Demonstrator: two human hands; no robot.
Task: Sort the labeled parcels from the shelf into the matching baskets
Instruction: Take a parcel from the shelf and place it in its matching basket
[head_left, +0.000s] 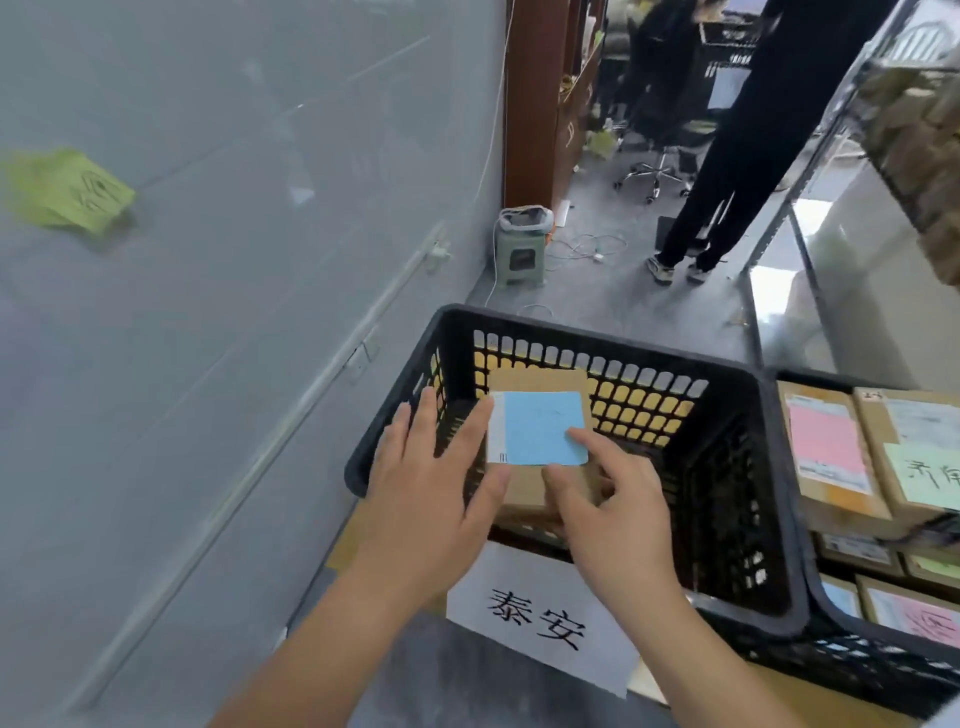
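Note:
A cardboard parcel (524, 501) with a blue label (537, 428) is at rim height over the near left part of a black slotted basket (597, 338). A white paper sign (540, 618) with two handwritten characters hangs on the basket's near side. My left hand (421, 499) lies along the parcel's left edge with straight fingers, its thumb against the near face. My right hand (618, 509) pinches the parcel's near right corner, index finger on the label, thumb on the front edge, the other fingers curled.
A second black basket (841, 618) at the right holds several cardboard parcels with pink, green and blue labels. A metal shelf (831, 130) rises at the right. A person in dark clothes (753, 130) stands beyond. A green stool (522, 249) stands by the grey wall.

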